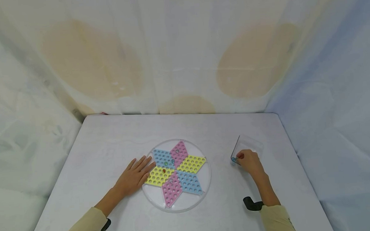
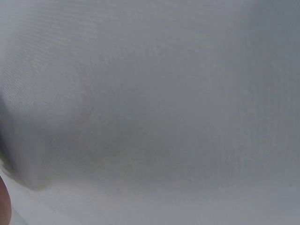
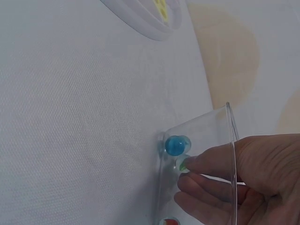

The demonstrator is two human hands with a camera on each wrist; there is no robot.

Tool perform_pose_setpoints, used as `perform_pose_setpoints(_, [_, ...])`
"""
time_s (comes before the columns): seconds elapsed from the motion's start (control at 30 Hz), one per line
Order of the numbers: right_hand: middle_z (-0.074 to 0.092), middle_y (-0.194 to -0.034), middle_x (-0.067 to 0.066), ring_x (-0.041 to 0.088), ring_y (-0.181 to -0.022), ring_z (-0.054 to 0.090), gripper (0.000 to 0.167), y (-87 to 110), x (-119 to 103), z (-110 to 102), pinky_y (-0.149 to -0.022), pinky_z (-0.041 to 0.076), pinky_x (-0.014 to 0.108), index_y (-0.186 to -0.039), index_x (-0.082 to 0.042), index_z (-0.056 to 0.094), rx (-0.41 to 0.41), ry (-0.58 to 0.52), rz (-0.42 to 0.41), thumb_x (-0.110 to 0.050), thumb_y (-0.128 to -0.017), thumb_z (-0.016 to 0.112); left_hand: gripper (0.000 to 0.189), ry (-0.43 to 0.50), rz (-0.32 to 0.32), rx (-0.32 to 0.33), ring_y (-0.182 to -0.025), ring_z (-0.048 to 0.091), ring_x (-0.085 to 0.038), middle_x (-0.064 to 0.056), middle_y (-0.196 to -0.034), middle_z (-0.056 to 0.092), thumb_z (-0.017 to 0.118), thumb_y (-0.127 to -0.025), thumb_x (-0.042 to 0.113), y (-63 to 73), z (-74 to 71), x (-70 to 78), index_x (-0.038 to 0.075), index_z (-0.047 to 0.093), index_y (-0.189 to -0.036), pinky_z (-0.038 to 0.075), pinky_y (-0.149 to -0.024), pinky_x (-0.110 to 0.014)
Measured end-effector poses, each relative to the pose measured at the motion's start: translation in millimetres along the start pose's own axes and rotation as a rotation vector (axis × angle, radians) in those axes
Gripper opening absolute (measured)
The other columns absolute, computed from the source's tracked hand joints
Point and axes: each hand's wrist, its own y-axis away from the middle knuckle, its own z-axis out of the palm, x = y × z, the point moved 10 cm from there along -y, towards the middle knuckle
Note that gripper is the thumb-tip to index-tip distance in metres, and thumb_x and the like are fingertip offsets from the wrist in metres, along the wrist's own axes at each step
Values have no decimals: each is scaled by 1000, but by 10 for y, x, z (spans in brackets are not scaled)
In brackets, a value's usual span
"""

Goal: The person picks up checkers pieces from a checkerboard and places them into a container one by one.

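A round Chinese checkers board [image 1: 187,201] with a pink, yellow and blue star lies on the table. My left hand [image 1: 132,177] rests flat at its left edge, fingers spread and fingertips over the rim. In the left wrist view only pale cloth and a bit of skin show. My right hand [image 1: 250,162] reaches into a clear plastic box [image 3: 201,123] to the right of the board. Thumb and fingertips pinch a clear marble with green inside [image 3: 182,164]. Right beside it in the box sits a blue marble [image 3: 175,146]; a red one [image 3: 168,221] lies lower down.
Several marbles sit in the board's holes, among them a red marble [image 1: 164,171] and a green marble [image 1: 166,163]. The white table [image 1: 221,211] is enclosed by hanging curtains [image 1: 179,60] at the back and sides.
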Motion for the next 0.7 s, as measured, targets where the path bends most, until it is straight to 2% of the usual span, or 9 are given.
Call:
perform_pose_setpoints(0.27, [68,-97,18,31,-86,64,18,39,-35,-78,-71,56,43,-105,8,68,31,-1,-14,-3,-92,64,56,-2,5,3,-151,14,-26,-2,-164,24,45,-104,40,-2,2,-2,23,36,-157,11,-120,-52])
perform_pose_setpoints(0.57, [70,-102,21,37,-96,66,19,55,-259,-237,-81,55,50,-109,6,68,125,-58,-117,-4,-94,61,56,-14,9,13,-150,17,-27,-4,-163,26,46,-104,39,5,-28,18,22,38,-156,14,-119,-53])
perform_pose_setpoints(0.7, [71,-104,19,35,-97,67,19,62,-399,-264,-83,55,48,-110,5,69,154,-98,-166,-5,-95,63,55,-14,13,18,-150,17,-27,-4,-163,26,46,-104,39,3,-39,27,22,38,-156,14,-119,-53])
